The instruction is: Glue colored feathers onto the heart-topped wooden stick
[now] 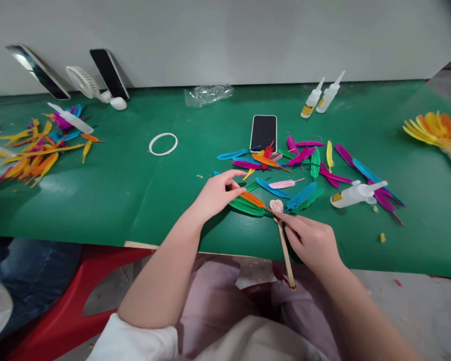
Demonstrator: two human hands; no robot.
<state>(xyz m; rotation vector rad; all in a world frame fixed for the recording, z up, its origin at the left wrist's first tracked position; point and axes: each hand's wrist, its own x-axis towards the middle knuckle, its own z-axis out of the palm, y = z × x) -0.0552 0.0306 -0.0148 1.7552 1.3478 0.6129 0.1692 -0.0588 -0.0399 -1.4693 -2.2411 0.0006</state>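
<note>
My left hand (pixel 221 194) is over the table with thumb and fingertips at the outer end of an orange feather (pixel 251 197), seemingly pinching it. Green feathers (pixel 248 206) lie just under the orange one. The quills meet at the top of a thin wooden stick (pixel 285 253), beside a pale heart-shaped piece (pixel 276 205) with pinkish specks. My right hand (pixel 312 239) is closed at the neck of this stick, its index fingertip pressed on the quill ends. Blue and green feathers (pixel 302 196) fan out on the heart's right side. The stick's lower end juts over the table edge.
Loose coloured feathers (pixel 300 155) lie ahead, near a phone (pixel 263 131). A glue bottle (pixel 355 194) lies at right; two more bottles (pixel 311 103) stand behind. Further left are a white ring (pixel 163 144), a feather heap (pixel 37 155) and a small fan (pixel 83 82). A finished-looking feather fan (pixel 441 131) lies far right.
</note>
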